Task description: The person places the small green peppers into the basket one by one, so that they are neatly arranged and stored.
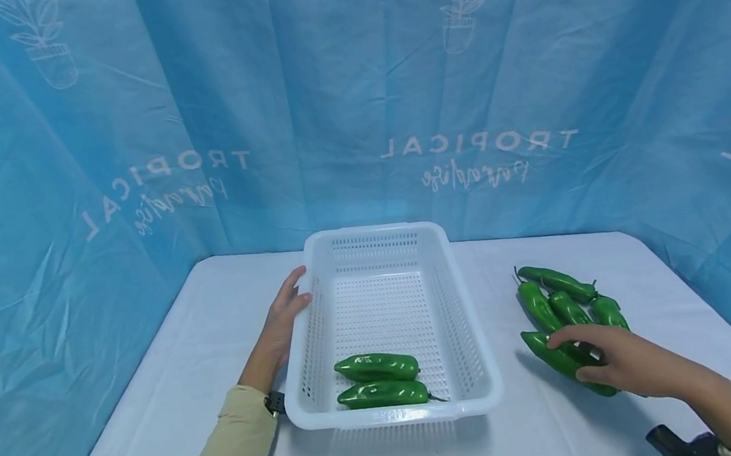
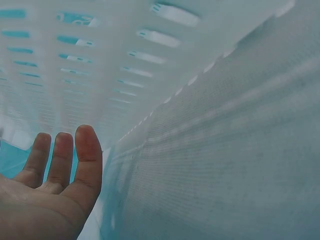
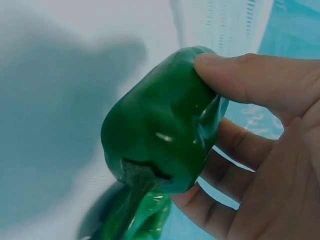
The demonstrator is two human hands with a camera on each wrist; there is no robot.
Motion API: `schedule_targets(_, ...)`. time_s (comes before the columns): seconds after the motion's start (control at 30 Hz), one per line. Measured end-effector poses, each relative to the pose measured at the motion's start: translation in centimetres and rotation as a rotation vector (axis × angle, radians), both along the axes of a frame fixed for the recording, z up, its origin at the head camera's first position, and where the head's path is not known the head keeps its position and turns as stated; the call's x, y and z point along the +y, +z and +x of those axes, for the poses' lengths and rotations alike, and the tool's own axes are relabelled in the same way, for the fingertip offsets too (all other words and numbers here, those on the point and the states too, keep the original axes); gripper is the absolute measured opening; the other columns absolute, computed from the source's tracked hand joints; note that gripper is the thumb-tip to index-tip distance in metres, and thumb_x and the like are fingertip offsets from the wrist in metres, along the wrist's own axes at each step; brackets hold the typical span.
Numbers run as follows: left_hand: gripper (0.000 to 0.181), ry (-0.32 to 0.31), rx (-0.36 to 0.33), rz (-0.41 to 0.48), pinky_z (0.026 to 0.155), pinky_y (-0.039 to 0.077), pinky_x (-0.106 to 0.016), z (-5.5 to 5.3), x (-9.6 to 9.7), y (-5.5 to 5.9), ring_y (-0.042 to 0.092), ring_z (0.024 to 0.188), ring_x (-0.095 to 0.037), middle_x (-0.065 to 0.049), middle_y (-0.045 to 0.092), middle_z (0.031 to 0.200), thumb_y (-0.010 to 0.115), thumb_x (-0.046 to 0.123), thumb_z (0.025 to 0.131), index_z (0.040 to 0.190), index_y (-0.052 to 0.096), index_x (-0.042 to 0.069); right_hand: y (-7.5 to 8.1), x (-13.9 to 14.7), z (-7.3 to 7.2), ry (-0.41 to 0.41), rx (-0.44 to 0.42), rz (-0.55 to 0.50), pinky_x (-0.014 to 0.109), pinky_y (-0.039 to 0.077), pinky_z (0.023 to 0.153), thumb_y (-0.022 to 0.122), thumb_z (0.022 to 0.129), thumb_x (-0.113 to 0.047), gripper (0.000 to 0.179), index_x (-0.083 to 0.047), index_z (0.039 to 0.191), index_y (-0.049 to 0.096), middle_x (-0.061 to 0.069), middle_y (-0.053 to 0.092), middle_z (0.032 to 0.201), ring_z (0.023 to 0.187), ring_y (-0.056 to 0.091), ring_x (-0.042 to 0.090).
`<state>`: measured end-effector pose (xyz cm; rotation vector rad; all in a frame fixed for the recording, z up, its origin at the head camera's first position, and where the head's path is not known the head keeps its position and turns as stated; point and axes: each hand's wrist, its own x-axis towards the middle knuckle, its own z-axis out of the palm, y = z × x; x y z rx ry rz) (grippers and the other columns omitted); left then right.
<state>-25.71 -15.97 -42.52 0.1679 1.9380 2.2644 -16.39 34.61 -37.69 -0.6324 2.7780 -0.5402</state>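
The right hand [image 1: 639, 362] pinches a green pepper [image 1: 559, 360], its thumb pressed on one side and the fingers bent along the other; the stem end points near and right. Whether that pepper touches the table [image 1: 232, 285] cannot be told. Just beyond it, on the right of the table, lie more peppers [image 1: 557, 281] in a loose cluster.

The left hand [image 1: 282, 318] rests against the left side of a white basket [image 1: 397, 414], its fingertips at the rim, the visible fingers spread slightly apart and nearly straight beside the slotted wall. Inside the basket, at its near end, two peppers [image 1: 380, 381] lie side by side, crosswise.
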Motion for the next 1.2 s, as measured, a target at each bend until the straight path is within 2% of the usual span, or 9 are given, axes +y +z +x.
schedule_targets(0.3, 0.063, -0.003, 0.015, 0.012, 0.098, 0.055, -0.051, 0.1, 0.0, 0.1, 0.051, 0.13, -0.037, -0.011, 0.039, 0.153, 0.049, 0.024, 0.099, 0.155, 0.022, 0.036, 1.6, -0.7, 0.2, 0.058, 0.083, -0.083, 0.02, 0.055, 0.078, 0.078, 0.082, -0.032, 0.05, -0.029, 0.128, 0.059, 0.002, 0.063, 0.129, 0.114, 0.045, -0.015)
schedule_targets(0.43, 0.064, 0.002, 0.014, 0.015, 0.097, 0.056, -0.049, 0.1, 0.1, 0.0, 0.051, 0.13, -0.036, -0.01, 0.039, 0.152, 0.05, 0.025, 0.098, 0.155, 0.023, 0.036, 2.2, -1.1, 0.2, 0.073, 0.109, -0.077, 0.021, 0.056, 0.077, 0.079, 0.082, -0.029, 0.049, -0.028, 0.127, 0.06, 0.002, 0.063, 0.128, 0.114, 0.046, -0.013)
schedule_targets(0.57, 0.065, -0.003, 0.007, 0.024, 0.097, 0.056, -0.049, 0.1, 0.1, 0.0, 0.051, 0.131, -0.036, -0.01, 0.039, 0.153, 0.051, 0.025, 0.098, 0.155, 0.022, 0.036, 3.1, -1.5, 0.0, 0.062, 0.137, -0.034, 0.022, 0.056, 0.075, 0.08, 0.08, -0.024, 0.051, -0.03, 0.126, 0.06, 0.001, 0.063, 0.128, 0.113, 0.052, -0.003)
schedule_targets(0.67, 0.065, -0.001, 0.005, 0.018, 0.097, 0.056, -0.049, 0.1, 0.0, 0.0, 0.051, 0.131, -0.037, -0.011, 0.039, 0.153, 0.051, 0.025, 0.098, 0.155, 0.021, 0.035, 4.3, -1.9, -0.3, 0.065, 0.165, 0.007, 0.023, 0.056, 0.074, 0.08, 0.08, -0.019, 0.053, -0.031, 0.127, 0.059, 0.001, 0.064, 0.128, 0.111, 0.058, 0.01)
schedule_targets(0.77, 0.065, 0.005, 0.002, 0.012, 0.097, 0.056, -0.05, 0.1, 0.0, 0.0, 0.051, 0.131, -0.037, -0.01, 0.038, 0.153, 0.051, 0.026, 0.098, 0.155, 0.021, 0.035, 5.8, -2.5, -0.7, 0.098, 0.205, 0.035, 0.024, 0.057, 0.074, 0.08, 0.08, -0.014, 0.053, -0.031, 0.126, 0.059, 0.0, 0.065, 0.126, 0.108, 0.062, 0.016)
schedule_targets(0.87, 0.066, 0.004, 0.0, 0.007, 0.098, 0.055, -0.05, 0.2, 0.1, 0.1, 0.05, 0.132, -0.037, -0.01, 0.038, 0.153, 0.051, 0.026, 0.098, 0.156, 0.021, 0.036, 7.4, -3.4, -1.2, 0.133, 0.228, 0.055, 0.028, 0.058, 0.076, 0.079, 0.081, -0.011, 0.052, -0.03, 0.125, 0.06, -0.002, 0.066, 0.124, 0.106, 0.064, 0.017)
schedule_targets(0.97, 0.065, 0.01, 0.002, -0.003, 0.098, 0.055, -0.051, 0.2, 0.1, 0.1, 0.05, 0.132, -0.039, -0.01, 0.038, 0.153, 0.051, 0.027, 0.098, 0.155, 0.021, 0.036, 8.8, -4.4, -1.8, 0.148, 0.216, 0.079, 0.03, 0.059, 0.077, 0.077, 0.082, -0.009, 0.049, -0.03, 0.124, 0.061, -0.005, 0.066, 0.121, 0.104, 0.063, 0.015)
schedule_targets(1.2, 0.065, 0.013, 0.001, -0.007, 0.098, 0.055, -0.051, 0.1, 0.1, 0.1, 0.05, 0.131, -0.038, -0.01, 0.038, 0.153, 0.05, 0.027, 0.099, 0.156, 0.02, 0.036, 11.2, -6.6, -2.9, 0.188, 0.211, 0.12, 0.029, 0.06, 0.077, 0.077, 0.083, -0.006, 0.047, -0.029, 0.122, 0.064, -0.007, 0.067, 0.118, 0.1, 0.063, 0.011)
